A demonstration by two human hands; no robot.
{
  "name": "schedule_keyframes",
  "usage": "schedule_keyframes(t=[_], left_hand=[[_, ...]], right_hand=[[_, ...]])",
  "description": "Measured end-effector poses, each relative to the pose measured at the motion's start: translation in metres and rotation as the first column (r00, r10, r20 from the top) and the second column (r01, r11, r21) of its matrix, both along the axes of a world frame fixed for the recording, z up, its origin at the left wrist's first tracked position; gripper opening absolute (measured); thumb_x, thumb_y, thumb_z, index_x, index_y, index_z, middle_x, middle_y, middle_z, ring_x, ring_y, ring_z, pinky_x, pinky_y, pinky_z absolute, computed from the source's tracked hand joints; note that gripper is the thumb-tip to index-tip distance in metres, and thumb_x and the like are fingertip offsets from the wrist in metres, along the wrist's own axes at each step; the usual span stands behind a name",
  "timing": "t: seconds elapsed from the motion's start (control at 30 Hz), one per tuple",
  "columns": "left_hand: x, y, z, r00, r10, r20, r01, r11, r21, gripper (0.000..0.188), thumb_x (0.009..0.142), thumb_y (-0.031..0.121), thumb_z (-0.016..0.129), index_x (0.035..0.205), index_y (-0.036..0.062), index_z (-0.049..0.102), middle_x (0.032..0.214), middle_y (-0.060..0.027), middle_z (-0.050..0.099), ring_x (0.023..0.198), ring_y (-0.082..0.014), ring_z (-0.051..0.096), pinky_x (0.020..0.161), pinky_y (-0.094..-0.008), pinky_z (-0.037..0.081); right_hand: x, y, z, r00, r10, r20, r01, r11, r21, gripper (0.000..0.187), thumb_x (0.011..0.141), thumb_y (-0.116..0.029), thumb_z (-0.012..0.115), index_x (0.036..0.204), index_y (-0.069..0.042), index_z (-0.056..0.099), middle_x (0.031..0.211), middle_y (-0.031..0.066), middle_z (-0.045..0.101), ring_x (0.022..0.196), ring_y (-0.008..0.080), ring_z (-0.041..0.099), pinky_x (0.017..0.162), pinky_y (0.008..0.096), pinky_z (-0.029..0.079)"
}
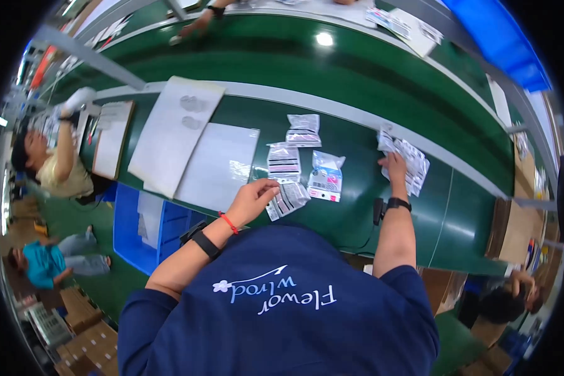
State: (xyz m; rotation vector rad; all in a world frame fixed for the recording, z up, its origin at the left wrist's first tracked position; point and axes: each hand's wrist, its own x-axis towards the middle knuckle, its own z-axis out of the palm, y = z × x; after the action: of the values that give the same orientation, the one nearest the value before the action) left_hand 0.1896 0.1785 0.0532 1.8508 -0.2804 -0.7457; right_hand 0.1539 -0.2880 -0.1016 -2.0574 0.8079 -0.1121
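My left hand has its thumb and fingers drawn together at the edge of a silver plastic packet; what they pinch, if anything, is hidden. Farther right, my right hand reaches onto a heap of similar packets, its fingers closed on the near left edge of one. Between the hands lies a packet with pink and blue print. Two more silver packets, one just beyond my left fingers and another farther back, lie on the green bench.
White sheets and a large pale board lie to the left. A blue bin stands below the bench's left edge. A green conveyor belt runs beyond a metal rail. Other people work around, one hand over the belt.
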Motion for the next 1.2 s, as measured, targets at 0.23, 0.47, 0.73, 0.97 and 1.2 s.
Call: schedule_keyframes(t=[0.23, 0.47, 0.73, 0.97, 1.2], left_hand=[[0.003, -0.002, 0.009, 0.996, -0.024, -0.087, 0.020, 0.998, -0.053, 0.031, 0.094, 0.017, 0.060, 0.118, -0.0026, 0.058, 0.102, -0.0084, 0.068, 0.093, -0.0133, 0.063, 0.082, -0.0247, 0.050], [0.006, -0.057, 0.049, 0.985, 0.134, -0.104, -0.162, 0.927, -0.337, 0.041, 0.096, 0.020, 0.057, 0.129, -0.0027, 0.048, 0.114, -0.0110, 0.064, 0.103, -0.0175, 0.062, 0.088, -0.0297, 0.049], [0.029, -0.049, 0.084, 0.933, 0.150, -0.326, -0.333, 0.702, -0.629, 0.034, 0.095, 0.017, 0.058, 0.124, 0.0006, 0.049, 0.114, -0.0110, 0.060, 0.100, -0.0158, 0.061, 0.085, -0.0306, 0.053], [0.005, -0.040, 0.090, 0.967, 0.139, -0.215, -0.240, 0.786, -0.570, 0.038, 0.091, 0.011, 0.062, 0.126, 0.0009, 0.048, 0.112, -0.0096, 0.062, 0.095, -0.0154, 0.063, 0.083, -0.0284, 0.053], [0.003, -0.034, 0.089, 0.982, 0.112, -0.152, -0.170, 0.873, -0.456, 0.049, 0.085, 0.005, 0.068, 0.129, 0.0009, 0.046, 0.117, -0.0101, 0.062, 0.100, -0.0150, 0.062, 0.084, -0.0272, 0.052]], right_hand=[[0.001, 0.059, 0.063, 0.942, -0.038, 0.333, 0.077, 0.991, -0.107, 0.024, 0.094, -0.017, 0.048, 0.104, -0.003, 0.065, 0.086, 0.0079, 0.071, 0.070, 0.0156, 0.063, 0.067, 0.0313, 0.049], [-0.004, 0.182, 0.188, 0.926, 0.135, 0.353, -0.147, 0.989, 0.006, 0.026, 0.093, -0.012, 0.049, 0.112, -0.004, 0.064, 0.090, 0.0088, 0.071, 0.074, 0.0162, 0.063, 0.071, 0.0318, 0.050], [-0.018, 0.227, 0.239, 0.718, 0.353, 0.601, -0.491, 0.868, 0.077, 0.042, 0.091, -0.009, 0.057, 0.132, -0.002, 0.051, 0.114, 0.0091, 0.064, 0.101, 0.0184, 0.060, 0.088, 0.0318, 0.046], [-0.012, 0.252, 0.231, 0.850, 0.095, 0.518, -0.488, 0.512, 0.707, 0.041, 0.089, -0.011, 0.064, 0.126, 0.000, 0.051, 0.114, 0.0086, 0.062, 0.103, 0.0142, 0.059, 0.090, 0.0282, 0.046], [-0.017, 0.255, 0.222, 0.828, 0.237, 0.508, -0.534, 0.610, 0.586, 0.032, 0.090, -0.014, 0.064, 0.119, -0.001, 0.055, 0.110, 0.0069, 0.063, 0.098, 0.0126, 0.060, 0.087, 0.0259, 0.047]])
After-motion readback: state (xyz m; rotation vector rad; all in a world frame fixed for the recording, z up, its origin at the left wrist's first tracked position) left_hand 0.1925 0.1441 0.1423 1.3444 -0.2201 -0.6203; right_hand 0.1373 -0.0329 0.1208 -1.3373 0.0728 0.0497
